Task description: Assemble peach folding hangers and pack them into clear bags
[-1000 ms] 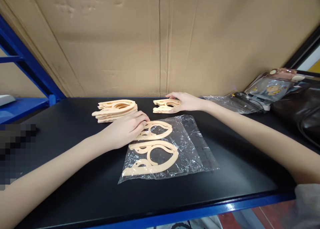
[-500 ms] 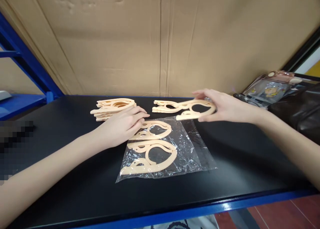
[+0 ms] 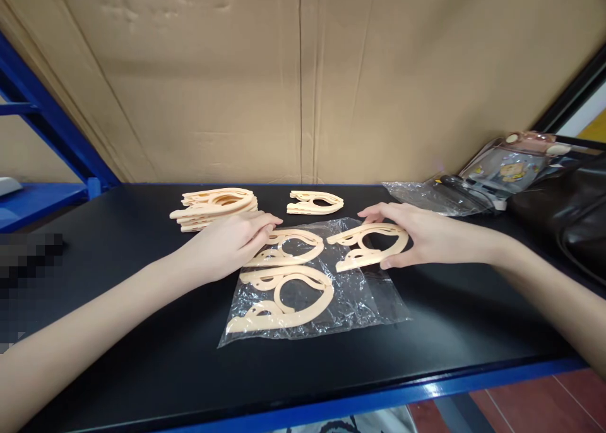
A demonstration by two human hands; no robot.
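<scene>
Two beige folded hangers, one farther back [image 3: 310, 249] and one nearer [image 3: 303, 322], lie with a clear plastic bag [image 3: 350, 300] on the black tabletop. My left hand [image 3: 241, 237] rests at the bag's upper left edge, its fingers together at the end of the farther hanger; what they pinch is hidden. My right hand [image 3: 407, 231] grips another beige hanger [image 3: 372, 256] by its curved end, over the bag's upper right part. A stack of beige hangers [image 3: 213, 206] lies behind my left hand. One more small beige piece [image 3: 315, 202] lies behind the bag.
Cardboard [image 3: 237, 92] stands behind the black table [image 3: 142, 351]. Another clear bag [image 3: 416, 196], a packaged item [image 3: 511, 168] and a dark leather bag [image 3: 563, 206] are at the back right. A blue metal frame [image 3: 57, 117] rises at the left.
My right hand has brought its hanger nearer and down over the bag. The piece behind and the other clear bag now show more fully. My left hand has hardly moved.
</scene>
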